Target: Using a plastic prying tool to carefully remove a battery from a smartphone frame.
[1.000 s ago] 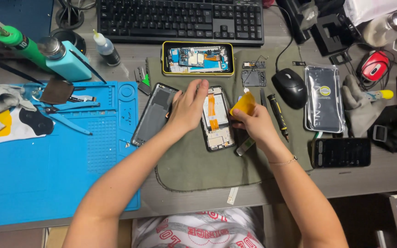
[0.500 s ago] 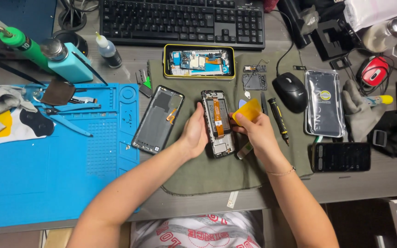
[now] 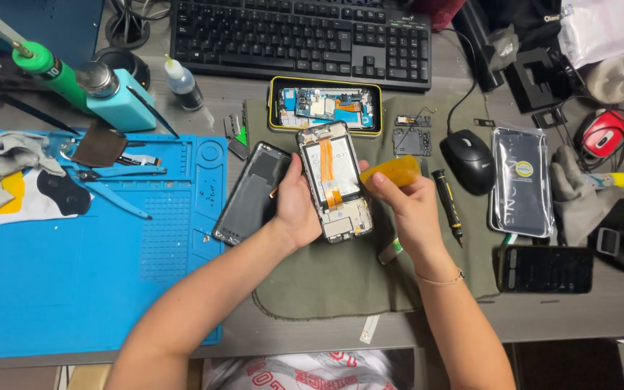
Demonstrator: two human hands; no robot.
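My left hand (image 3: 296, 209) grips the left edge of an opened phone frame (image 3: 335, 180) with an orange flex strip down its middle, held just above the olive cloth mat (image 3: 341, 278). My right hand (image 3: 407, 206) pinches a yellow plastic pry card (image 3: 394, 172) beside the frame's right edge. A detached dark screen panel (image 3: 250, 193) lies to the left of my left hand. Behind the frame sits a second opened phone in a yellow-rimmed case (image 3: 326, 105).
A blue work mat (image 3: 74, 282) with tweezers, a grey rag and a black pick lies left. Black keyboard (image 3: 301, 36) at the back. A mouse (image 3: 468, 160), a screwdriver (image 3: 448, 206), a bagged phone (image 3: 520, 182), another dark phone (image 3: 547, 269), small circuit boards (image 3: 408, 141).
My left hand left the top of the phone frame and now grips its left side. The frame has been lifted and tilted. My right hand with the yellow card shifted slightly toward the frame's edge.
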